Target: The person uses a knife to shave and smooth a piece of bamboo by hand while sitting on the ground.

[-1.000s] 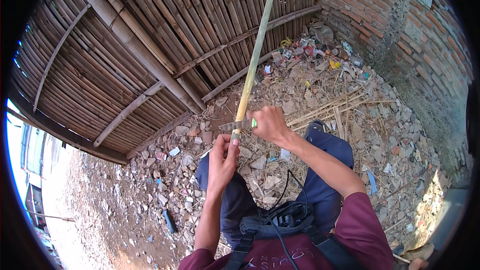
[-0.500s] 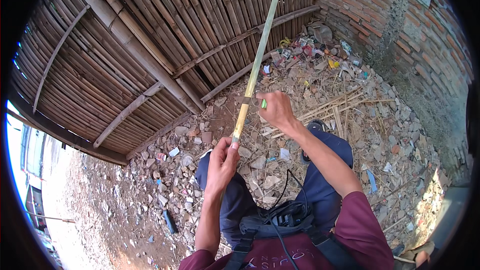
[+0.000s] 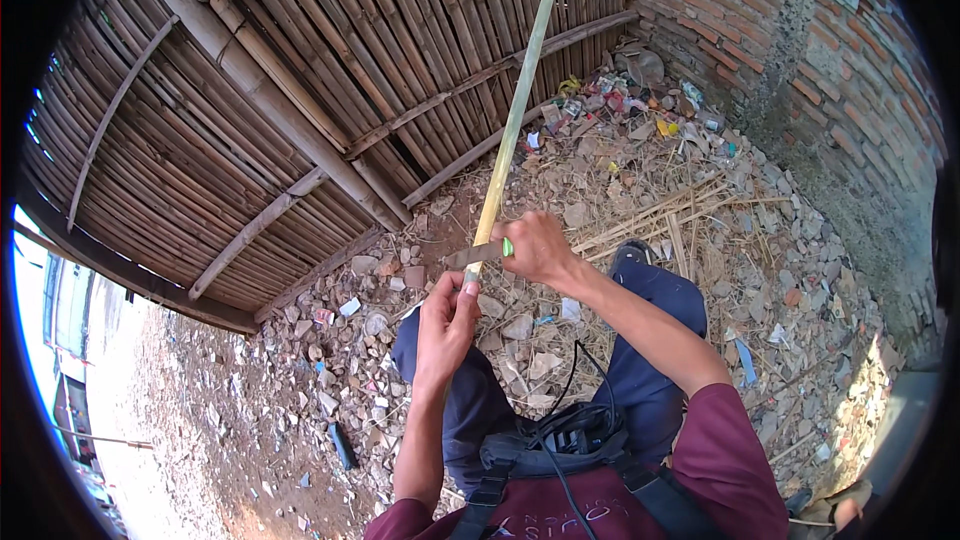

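Observation:
A long, narrow bamboo strip (image 3: 519,120) points away from me, pale yellow near my hands and greener farther out. Its near end is gripped by my left hand (image 3: 446,326), with the thumb lying along the top. My right hand (image 3: 540,248) is closed round the green handle of a knife (image 3: 475,255). The blade lies across the strip just beyond my left fingertips and points left. How deeply its edge meets the bamboo cannot be made out.
A bamboo-slat wall (image 3: 400,60) rises ahead and left, and a brick wall (image 3: 740,30) on the right. Rubble and litter (image 3: 640,110) cover the ground. Split bamboo pieces (image 3: 670,215) lie right of my hands. Black cables (image 3: 575,370) hang at my lap.
My right hand has drawn the knife along the strip toward me, from farther up to close by my left hand. The left hand keeps its hold, nearly still.

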Action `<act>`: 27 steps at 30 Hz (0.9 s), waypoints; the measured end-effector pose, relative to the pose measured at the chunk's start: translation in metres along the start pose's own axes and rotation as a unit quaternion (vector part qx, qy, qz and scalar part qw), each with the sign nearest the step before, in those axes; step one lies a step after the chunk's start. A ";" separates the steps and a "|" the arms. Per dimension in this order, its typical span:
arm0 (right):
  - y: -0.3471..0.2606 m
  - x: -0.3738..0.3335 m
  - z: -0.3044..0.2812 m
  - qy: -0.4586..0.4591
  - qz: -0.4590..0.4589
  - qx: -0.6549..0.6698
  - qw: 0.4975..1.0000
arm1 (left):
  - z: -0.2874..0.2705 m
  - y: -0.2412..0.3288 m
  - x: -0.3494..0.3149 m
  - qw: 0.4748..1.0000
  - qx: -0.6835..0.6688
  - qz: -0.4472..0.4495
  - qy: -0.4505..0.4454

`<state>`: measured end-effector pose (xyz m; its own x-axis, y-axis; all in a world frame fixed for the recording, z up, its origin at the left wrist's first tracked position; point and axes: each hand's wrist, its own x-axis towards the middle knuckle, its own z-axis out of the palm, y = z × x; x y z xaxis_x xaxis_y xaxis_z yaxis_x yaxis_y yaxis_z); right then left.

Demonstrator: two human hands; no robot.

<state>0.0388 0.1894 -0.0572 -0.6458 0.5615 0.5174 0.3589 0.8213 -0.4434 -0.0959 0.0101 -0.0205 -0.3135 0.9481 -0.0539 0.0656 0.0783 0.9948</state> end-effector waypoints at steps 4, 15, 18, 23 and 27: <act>0.009 0.005 0.000 0.056 0.028 0.004 0.998 | -0.002 -0.010 0.001 0.998 0.037 0.040 -0.020; 0.039 0.018 -0.022 0.090 0.062 -0.020 0.994 | -0.008 -0.010 -0.025 0.995 0.079 0.057 -0.014; 0.064 0.029 -0.038 0.102 0.176 0.013 0.979 | -0.009 -0.018 -0.042 0.998 0.049 0.025 -0.036; 0.071 0.028 -0.040 0.159 0.120 -0.048 0.979 | -0.016 -0.024 -0.061 0.998 0.037 -0.008 -0.043; 0.069 0.024 -0.039 0.151 0.060 -0.058 0.985 | -0.019 -0.023 -0.056 0.997 0.065 -0.014 -0.041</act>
<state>0.0739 0.2632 -0.0466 -0.3707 0.6457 0.6675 0.5063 0.7431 -0.4376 -0.0976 -0.0509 -0.0387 -0.2388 0.9665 -0.0939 0.1809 0.1393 0.9736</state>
